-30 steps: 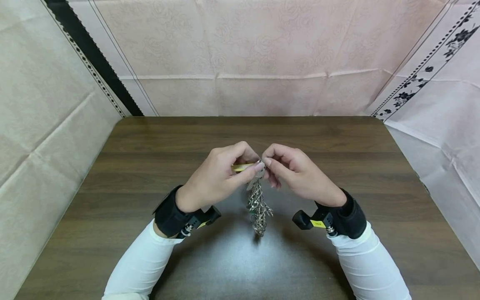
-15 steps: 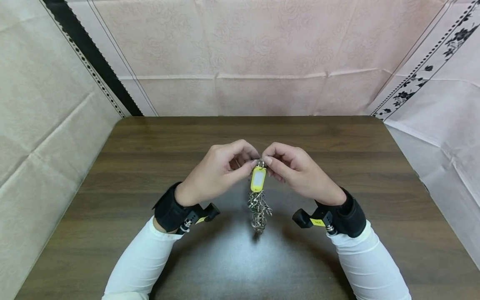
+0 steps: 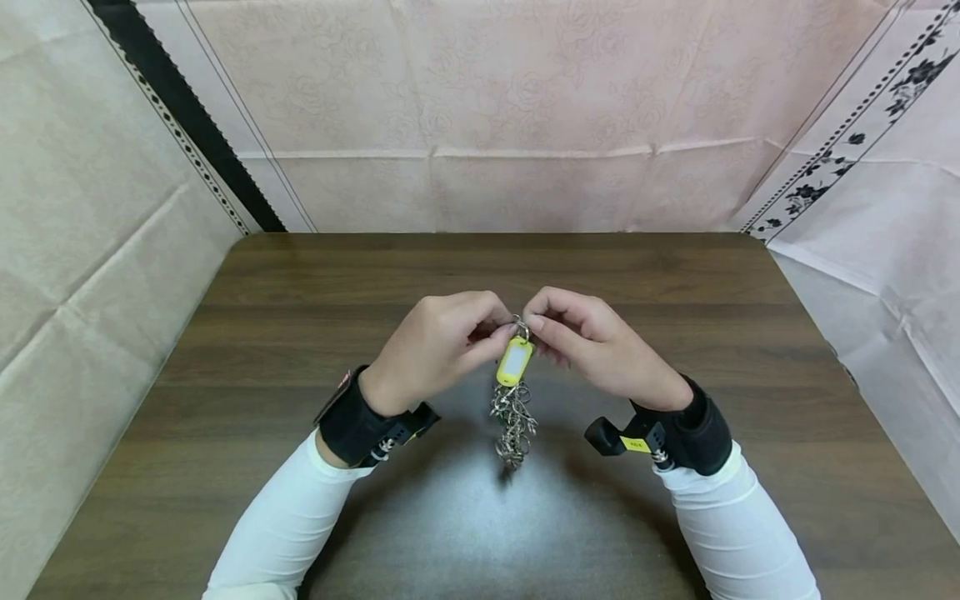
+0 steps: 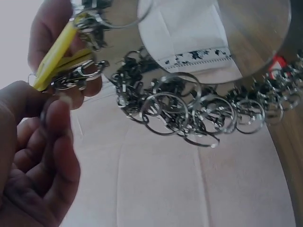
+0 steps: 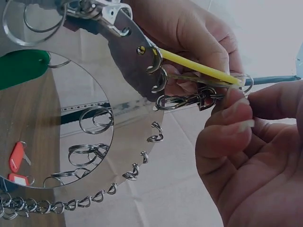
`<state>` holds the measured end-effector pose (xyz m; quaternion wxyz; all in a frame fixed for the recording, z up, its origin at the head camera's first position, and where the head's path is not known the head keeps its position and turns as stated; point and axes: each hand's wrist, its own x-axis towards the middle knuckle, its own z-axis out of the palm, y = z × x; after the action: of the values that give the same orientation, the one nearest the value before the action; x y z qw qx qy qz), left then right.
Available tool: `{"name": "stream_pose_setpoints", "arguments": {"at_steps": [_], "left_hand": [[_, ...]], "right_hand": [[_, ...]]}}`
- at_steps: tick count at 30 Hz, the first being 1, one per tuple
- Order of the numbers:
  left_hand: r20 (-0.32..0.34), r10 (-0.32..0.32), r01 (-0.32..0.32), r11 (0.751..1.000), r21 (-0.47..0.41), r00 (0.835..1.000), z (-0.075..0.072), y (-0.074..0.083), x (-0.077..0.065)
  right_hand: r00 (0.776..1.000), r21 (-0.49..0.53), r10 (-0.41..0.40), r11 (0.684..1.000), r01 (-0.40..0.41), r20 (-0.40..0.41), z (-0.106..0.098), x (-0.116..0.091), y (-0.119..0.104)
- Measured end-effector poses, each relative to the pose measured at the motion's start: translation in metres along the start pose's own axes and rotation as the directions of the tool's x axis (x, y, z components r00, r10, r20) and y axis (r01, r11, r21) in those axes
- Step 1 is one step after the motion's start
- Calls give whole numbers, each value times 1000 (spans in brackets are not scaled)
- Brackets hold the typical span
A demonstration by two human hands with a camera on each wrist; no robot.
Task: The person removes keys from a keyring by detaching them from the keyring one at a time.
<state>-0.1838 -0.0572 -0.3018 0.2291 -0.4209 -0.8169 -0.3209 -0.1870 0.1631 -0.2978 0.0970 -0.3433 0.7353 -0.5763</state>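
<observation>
At the middle of the head view my left hand (image 3: 446,346) and right hand (image 3: 592,346) meet at their fingertips. Both pinch at a small metal key ring (image 3: 522,329). From it hangs a yellow key tag (image 3: 515,362) with a white label, tilted a little. Behind and below dangles a bunch of metal key rings and clasps (image 3: 513,425). Up close, the right wrist view has a swivel clasp (image 5: 187,99) beside the right fingertips, along the yellow tag's edge. The fingers partly hide the key ring. A large ring-shaped metal plate (image 5: 135,109) carries the clasps along its edge.
A green tag (image 5: 23,66) hangs at the large ring's left in the right wrist view. Red tags with a key (image 5: 17,157) show through its opening. Below lies a brown wooden table (image 3: 750,333), with pale patterned cloth (image 3: 540,108) behind it.
The yellow key tag has come out of my left fingers and now hangs with its label facing up. The left hand has shifted slightly; the right hand is nearly still.
</observation>
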Motion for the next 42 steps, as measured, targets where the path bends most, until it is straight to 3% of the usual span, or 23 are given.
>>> {"name": "stream_pose_setpoints", "arguments": {"at_steps": [5, 10, 20, 25, 34, 42], "left_hand": [[-53, 60, -53, 991, 120, 997, 1, 0, -1], [-89, 101, -82, 977, 196, 991, 3, -1, -1], [-159, 126, -80, 960, 267, 979, 6, -2, -1], [-194, 137, -70, 946, 317, 971, 8, -2, -1], [-259, 103, -21, 953, 302, 960, 8, -3, -2], [-274, 125, -37, 952, 304, 954, 9, -3, -1]], "right_hand": [[996, -95, -27, 995, 19, -90, 5, -1, -2], [974, -331, -126, 942, 58, -190, 13, -1, -4], [939, -513, -272, 849, 130, -211, 16, 0, -1], [939, -557, -285, 819, 134, -194, 17, 0, -1], [937, -550, -284, 825, 130, -205, 16, 2, -1], [931, -501, -296, 851, 156, -212, 19, 5, 2]]}}
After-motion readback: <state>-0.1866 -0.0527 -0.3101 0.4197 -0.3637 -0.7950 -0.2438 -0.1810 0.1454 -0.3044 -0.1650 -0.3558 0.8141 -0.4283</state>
